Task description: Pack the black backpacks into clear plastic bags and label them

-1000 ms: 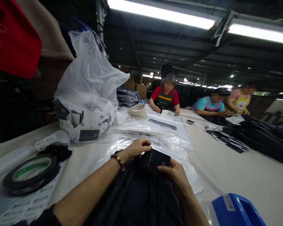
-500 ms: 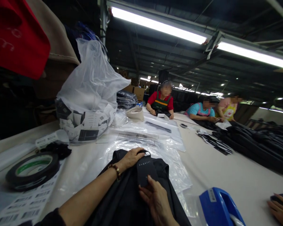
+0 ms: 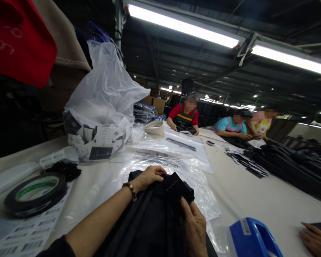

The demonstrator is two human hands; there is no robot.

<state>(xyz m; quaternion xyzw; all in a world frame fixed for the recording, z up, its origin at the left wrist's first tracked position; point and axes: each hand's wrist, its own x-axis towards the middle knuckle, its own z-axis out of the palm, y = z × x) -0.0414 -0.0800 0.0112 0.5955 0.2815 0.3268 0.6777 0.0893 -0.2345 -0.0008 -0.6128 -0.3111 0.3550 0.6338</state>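
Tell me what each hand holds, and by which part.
The left hand grips the black fabric garment at its top edge; right hand pinches the black rectangular lettered tag by its lower corner.

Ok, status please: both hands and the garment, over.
Left hand grips garment top edge. Right hand pinches black tag. Garment lies on clear bags. Blue object beside right hand, apart.

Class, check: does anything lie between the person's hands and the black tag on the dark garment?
Nothing visible does. The right hand pinches the tag at its lower corner, and the left hand grips the garment right beside it.
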